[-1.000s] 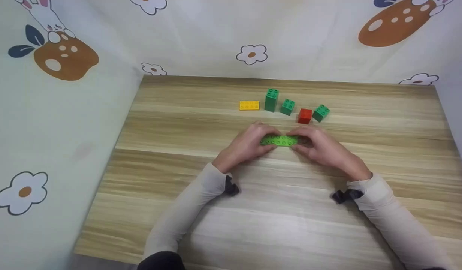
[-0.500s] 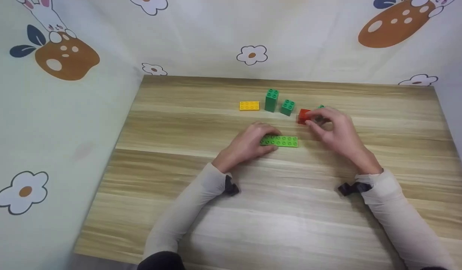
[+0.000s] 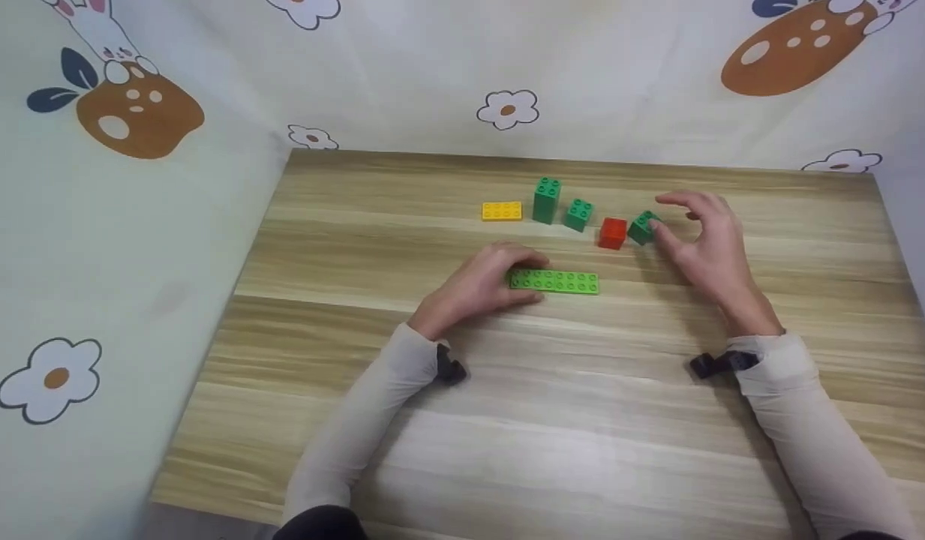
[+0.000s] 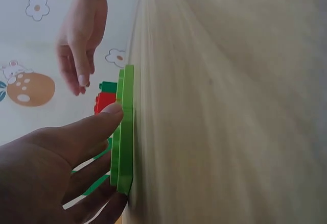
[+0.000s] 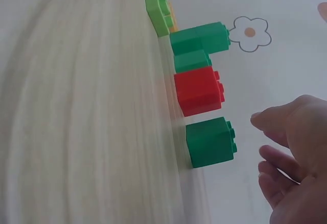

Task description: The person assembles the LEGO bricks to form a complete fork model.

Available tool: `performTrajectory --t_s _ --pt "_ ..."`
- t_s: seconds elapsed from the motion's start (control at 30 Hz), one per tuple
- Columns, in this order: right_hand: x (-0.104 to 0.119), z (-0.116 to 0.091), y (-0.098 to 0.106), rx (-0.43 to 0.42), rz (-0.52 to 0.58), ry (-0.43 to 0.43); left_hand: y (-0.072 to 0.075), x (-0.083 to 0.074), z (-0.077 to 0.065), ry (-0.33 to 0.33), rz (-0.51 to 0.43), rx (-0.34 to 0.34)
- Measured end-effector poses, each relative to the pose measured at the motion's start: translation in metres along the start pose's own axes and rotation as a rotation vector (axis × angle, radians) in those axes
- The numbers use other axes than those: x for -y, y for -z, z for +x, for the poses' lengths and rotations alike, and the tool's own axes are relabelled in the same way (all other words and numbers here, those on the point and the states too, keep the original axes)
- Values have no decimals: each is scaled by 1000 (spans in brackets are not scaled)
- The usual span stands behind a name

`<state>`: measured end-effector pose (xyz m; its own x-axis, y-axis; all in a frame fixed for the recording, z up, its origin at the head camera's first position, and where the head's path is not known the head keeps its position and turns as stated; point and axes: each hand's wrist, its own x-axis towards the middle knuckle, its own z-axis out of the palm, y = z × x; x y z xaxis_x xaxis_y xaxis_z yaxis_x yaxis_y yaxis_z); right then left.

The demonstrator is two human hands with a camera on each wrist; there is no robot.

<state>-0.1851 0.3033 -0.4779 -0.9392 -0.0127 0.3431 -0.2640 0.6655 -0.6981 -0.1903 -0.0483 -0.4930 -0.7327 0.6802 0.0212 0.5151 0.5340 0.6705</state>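
A long light green brick strip [image 3: 567, 283] lies flat on the table. My left hand [image 3: 481, 281] is around its left end, thumb along the near side and fingers along the far side, spread loosely. From the left wrist, the thumb [image 4: 104, 122] overlaps the edge of the strip; whether it touches is unclear. My right hand [image 3: 710, 244] hovers with parted thumb and fingers by the rightmost dark green brick [image 3: 644, 227]. In the right wrist view a gap separates that hand from the brick [image 5: 210, 142]. A red brick [image 3: 613, 233] stands just left of it.
Behind the strip stand a small green brick [image 3: 579, 214] and a taller green one [image 3: 547, 200]. A yellow brick [image 3: 502, 211] lies to their left. The wooden table [image 3: 357, 285] meets a patterned cloth wall [image 3: 402, 82] at the back and left.
My right hand has left the strip, passed over the red brick and moved right to the rightmost green brick. My left hand has shifted slightly left along the strip, which stays in place.
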Motion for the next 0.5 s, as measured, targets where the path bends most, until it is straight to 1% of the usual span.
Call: performTrajectory --t_s 0.23,0.37,0.5 --pt "-6 1 -1 86 15 -62 13 13 -10 9 -57 23" --pt "-7 0 -2 109 16 -66 21 20 -14 28 -76 46" --pt "-9 -1 -3 119 29 -54 27 25 -16 51 -113 61"
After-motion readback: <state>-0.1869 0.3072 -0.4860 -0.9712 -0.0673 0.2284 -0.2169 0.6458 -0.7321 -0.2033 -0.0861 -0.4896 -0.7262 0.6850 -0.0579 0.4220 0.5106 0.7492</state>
